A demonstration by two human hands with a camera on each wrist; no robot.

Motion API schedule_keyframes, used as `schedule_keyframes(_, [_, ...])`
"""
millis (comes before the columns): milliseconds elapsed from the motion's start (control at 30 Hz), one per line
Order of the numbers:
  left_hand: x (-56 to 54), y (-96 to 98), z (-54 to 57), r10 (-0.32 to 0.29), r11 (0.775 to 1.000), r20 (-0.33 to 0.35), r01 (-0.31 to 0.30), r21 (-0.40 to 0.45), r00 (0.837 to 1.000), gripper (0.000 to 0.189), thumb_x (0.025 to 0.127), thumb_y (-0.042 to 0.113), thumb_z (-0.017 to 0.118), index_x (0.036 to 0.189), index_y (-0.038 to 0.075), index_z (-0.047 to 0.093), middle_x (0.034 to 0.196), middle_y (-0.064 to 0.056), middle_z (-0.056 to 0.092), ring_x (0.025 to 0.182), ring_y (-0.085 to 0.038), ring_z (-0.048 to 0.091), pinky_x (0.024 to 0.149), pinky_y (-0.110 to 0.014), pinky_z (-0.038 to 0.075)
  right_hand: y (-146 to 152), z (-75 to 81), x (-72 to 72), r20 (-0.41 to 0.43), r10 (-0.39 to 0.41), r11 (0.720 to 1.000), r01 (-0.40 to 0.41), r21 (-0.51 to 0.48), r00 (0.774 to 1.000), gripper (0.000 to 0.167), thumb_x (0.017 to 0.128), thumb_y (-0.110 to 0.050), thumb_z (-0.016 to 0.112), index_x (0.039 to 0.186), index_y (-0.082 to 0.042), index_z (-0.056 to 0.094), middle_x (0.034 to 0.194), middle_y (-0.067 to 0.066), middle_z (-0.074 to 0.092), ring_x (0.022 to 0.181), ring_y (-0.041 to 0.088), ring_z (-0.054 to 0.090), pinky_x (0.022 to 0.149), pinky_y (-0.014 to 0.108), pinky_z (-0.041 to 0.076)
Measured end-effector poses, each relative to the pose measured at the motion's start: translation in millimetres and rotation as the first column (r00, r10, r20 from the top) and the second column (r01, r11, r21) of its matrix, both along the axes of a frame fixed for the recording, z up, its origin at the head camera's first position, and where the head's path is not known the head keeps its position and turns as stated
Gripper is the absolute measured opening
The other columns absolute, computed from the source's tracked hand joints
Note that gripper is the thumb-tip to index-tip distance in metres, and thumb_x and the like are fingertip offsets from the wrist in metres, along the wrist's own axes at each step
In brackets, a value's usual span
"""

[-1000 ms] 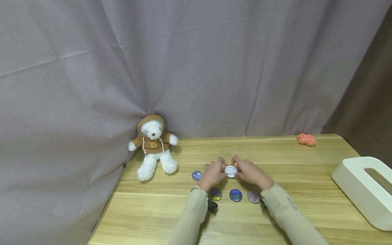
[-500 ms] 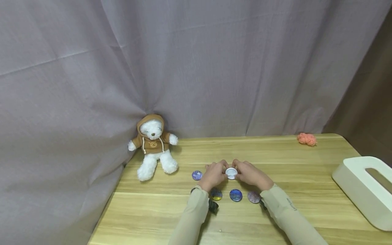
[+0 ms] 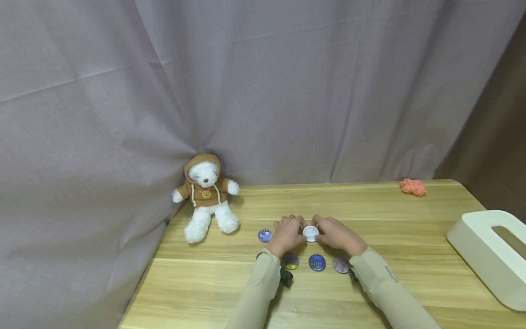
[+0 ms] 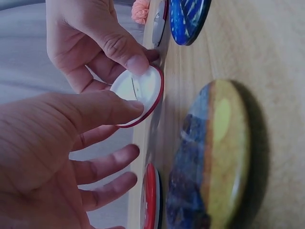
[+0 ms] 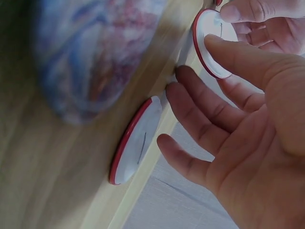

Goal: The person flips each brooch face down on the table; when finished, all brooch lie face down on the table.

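Both hands pinch one round pin badge [image 3: 310, 233] between thumbs and fingers. Its white back with a pin [image 4: 133, 88] faces the wearer, and a red rim runs around it. My left hand [image 3: 286, 236] holds its left edge, my right hand [image 3: 337, 232] its right edge. In the left wrist view the left hand's other fingers are spread loosely below the badge. Nearer the wearer lie a yellow-and-dark badge [image 3: 291, 261], a blue badge [image 3: 317, 262] and a pinkish-purple badge [image 3: 341, 264]. A purple badge [image 3: 265, 236] lies left of the left hand.
Another badge [image 5: 136, 143] lies white back up beside the right hand. A white teddy bear [image 3: 205, 198] in a brown hoodie sits at the table's back left. Orange yarn [image 3: 412, 187] lies at the back right, and a white box [image 3: 485, 256] stands at the right edge.
Both hands and the held badge have come down slightly toward the wearer, and the badge's tilt has changed a little. The other badges stay where they were.
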State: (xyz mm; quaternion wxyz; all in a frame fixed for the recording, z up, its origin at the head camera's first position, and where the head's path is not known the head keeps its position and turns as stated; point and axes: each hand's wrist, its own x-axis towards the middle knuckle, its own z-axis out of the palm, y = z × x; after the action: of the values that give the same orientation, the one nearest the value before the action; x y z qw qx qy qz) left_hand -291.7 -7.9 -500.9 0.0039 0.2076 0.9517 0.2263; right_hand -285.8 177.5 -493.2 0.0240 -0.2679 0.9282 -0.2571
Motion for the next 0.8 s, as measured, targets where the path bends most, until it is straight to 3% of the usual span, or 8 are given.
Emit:
schedule_keyframes(333, [-0.5, 3.4, 0.0, 0.012, 0.998, -0.003, -0.012, -0.056, 1.0, 0.025, 0.083, 0.019, 0.08, 0.107, 0.014, 0.076, 0.122, -0.006, 0.063, 0.115, -0.03, 0.051, 0.087, -0.045, 0.037, -3.8, 0.1, -2.4, -0.097, -0.026, 0.989, 0.039, 0.14, 0.995, 0.02, 0.082, -0.008, 0.079, 0.099, -0.005, 0.069, 0.094, 0.005, 0.06, 0.087, 0.027, 0.052, 0.075, 0.05, 0.045])
schedule_keyframes(667, [-0.4, 2.6, -1.2, -0.019, 0.995, -0.037, 0.015, -0.096, 0.999, 0.019, 0.084, 0.018, 0.076, 0.103, 0.012, 0.077, 0.119, -0.008, 0.065, 0.11, -0.032, 0.053, 0.08, -0.043, 0.037, -6.4, 1.5, -1.1, -0.106, -0.014, 0.98, 0.034, 0.196, 0.994, 0.012, 0.084, -0.009, 0.077, 0.094, -0.005, 0.071, 0.093, 0.008, 0.057, 0.086, 0.03, 0.049, 0.071, 0.05, 0.046])
schedule_keyframes(800, [0.6, 1.4, -0.9, -0.026, 0.995, -0.034, 0.022, -0.097, 0.999, 0.007, 0.085, 0.02, 0.074, 0.089, 0.013, 0.075, 0.116, -0.008, 0.065, 0.108, -0.032, 0.053, 0.077, -0.042, 0.036, -5.6, 0.2, -1.4, -0.106, -0.004, 0.979, 0.026, 0.203, 0.994, 0.008, 0.085, -0.009, 0.076, 0.09, -0.007, 0.07, 0.093, 0.009, 0.057, 0.086, 0.031, 0.049, 0.07, 0.05, 0.046])
